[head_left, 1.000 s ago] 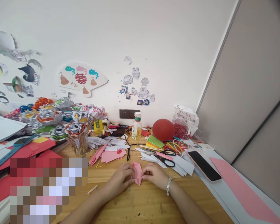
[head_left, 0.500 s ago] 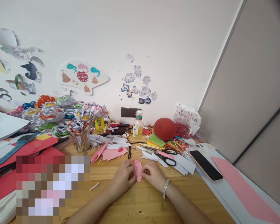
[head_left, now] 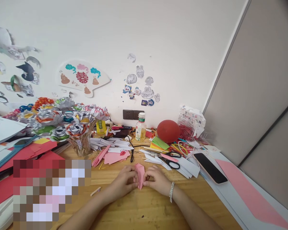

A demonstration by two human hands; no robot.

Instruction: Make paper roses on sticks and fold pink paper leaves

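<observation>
Pink folded paper [head_left: 140, 174] sits low on the wooden tabletop [head_left: 144, 207], near its middle and just in front of the person, caught between both hands. The left hand [head_left: 123, 182] closes its grip on the paper's left edge, fingers curled in and pressed together with the thumb against the fold. The right hand [head_left: 156, 181] does the same on the right edge, its fingertips pinching tight, with no gap showing between them and the paper; a beaded bracelet [head_left: 172, 191] circles that wrist. The paper itself is a small, narrow piece, folded to several layers, with a rounded top standing up past the knuckles and a pointed lower tip touching the wood. Its middle crease runs roughly upright between the two hands. Just behind it lie loose pink sheets [head_left: 116, 157] and white scraps, and black-handled scissors [head_left: 169, 163] rest near the right hand. Farther back stand a small bottle [head_left: 140, 128] and a red ball [head_left: 168, 131]. A dark phone [head_left: 210, 167] lies well to the right, and a jar of paper flowers [head_left: 69, 123] stands off to the left.
</observation>
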